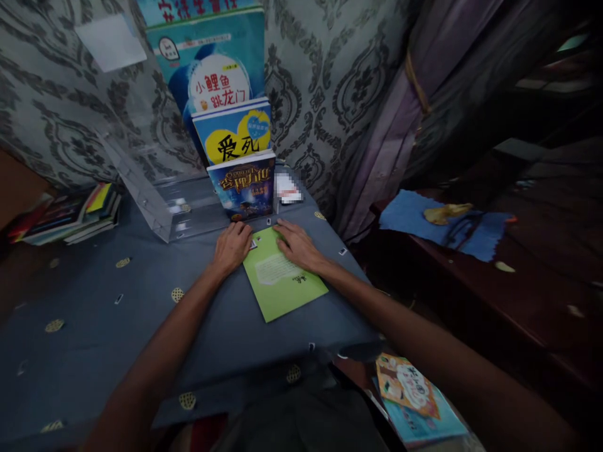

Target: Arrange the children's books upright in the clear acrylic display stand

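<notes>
A light green book (282,295), with a pale text panel and small dark print, lies on the blue patterned tablecloth. My left hand (233,247) is at its far left corner, fingers bent against the edge. On the opposite side, my right hand (299,247) presses the far right part, thumb and fingers resting on the cover and edge. The fingertips of both hands are partly hidden. Just beyond them stands a dark blue book (247,194) in a clear acrylic rack (153,207). Behind it rise a yellow-and-blue book (233,129) and a larger teal book (207,44).
Several books (75,210) are stacked at the left back. A blue cloth (443,223) lies on a dark red surface (509,289) to the right. Lower right, more books (424,420) sit below the table edge. A patterned curtain (325,81) hangs behind the rack.
</notes>
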`<state>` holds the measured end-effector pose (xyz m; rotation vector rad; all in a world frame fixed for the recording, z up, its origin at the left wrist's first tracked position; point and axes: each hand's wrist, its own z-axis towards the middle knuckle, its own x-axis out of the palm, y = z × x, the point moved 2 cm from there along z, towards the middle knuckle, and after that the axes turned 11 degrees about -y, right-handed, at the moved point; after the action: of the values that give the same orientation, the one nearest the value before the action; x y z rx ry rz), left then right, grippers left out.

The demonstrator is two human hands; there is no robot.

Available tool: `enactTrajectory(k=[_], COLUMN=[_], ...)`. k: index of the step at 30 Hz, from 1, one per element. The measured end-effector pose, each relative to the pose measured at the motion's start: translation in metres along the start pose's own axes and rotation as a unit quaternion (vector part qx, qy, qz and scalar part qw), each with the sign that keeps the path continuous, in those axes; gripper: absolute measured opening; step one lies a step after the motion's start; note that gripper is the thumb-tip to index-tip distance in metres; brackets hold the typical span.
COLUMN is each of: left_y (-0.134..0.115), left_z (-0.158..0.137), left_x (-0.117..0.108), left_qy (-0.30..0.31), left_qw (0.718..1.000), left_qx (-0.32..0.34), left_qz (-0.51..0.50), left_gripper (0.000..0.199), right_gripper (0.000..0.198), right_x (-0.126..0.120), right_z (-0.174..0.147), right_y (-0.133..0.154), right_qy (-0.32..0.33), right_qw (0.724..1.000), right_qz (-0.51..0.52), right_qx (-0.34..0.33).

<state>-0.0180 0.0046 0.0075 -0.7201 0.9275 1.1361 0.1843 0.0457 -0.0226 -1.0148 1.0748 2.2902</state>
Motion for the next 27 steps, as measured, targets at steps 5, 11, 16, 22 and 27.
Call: enactTrajectory(k=[5,11,16,22,27], left_y=[-0.006,-0.016,-0.045,-0.074,-0.077], left_z=[-0.001,-0.025,-0.066,-0.097,-0.099], left_x=[-0.003,-0.004,-0.013,-0.036,-0.039], left_qy=[0.028,0.008,0.064,0.132,0.147], left_qw=[1.0,0.998,0.992,0.974,0.973], left_qx=[0.002,0.002,0.064,0.14,0.14], left_qz=[0.008,-0.056,-0.087,-0.119,-0.114], left_gripper=[0.031,0.036,0.06,0.087,0.088], right_gripper=[0.049,0.051,0.052,0.052,0.053], right_x=[-0.003,-0.003,-0.002,-0.005,-0.009], right_z=[-0.002,-0.007,-0.009,-0.011,-0.021], right_y=[0.009,0.017,0.017,0.021,0.027], right_qy=[0.034,0.025,0.028,0.034,0.06], right_qw=[0.998,0.996,0.995,0.993,0.991], right_qz=[-0.048,-0.088,-0.091,-0.106,-0.114], right_qx=[0.013,0.016,0.021,0.029,-0.025])
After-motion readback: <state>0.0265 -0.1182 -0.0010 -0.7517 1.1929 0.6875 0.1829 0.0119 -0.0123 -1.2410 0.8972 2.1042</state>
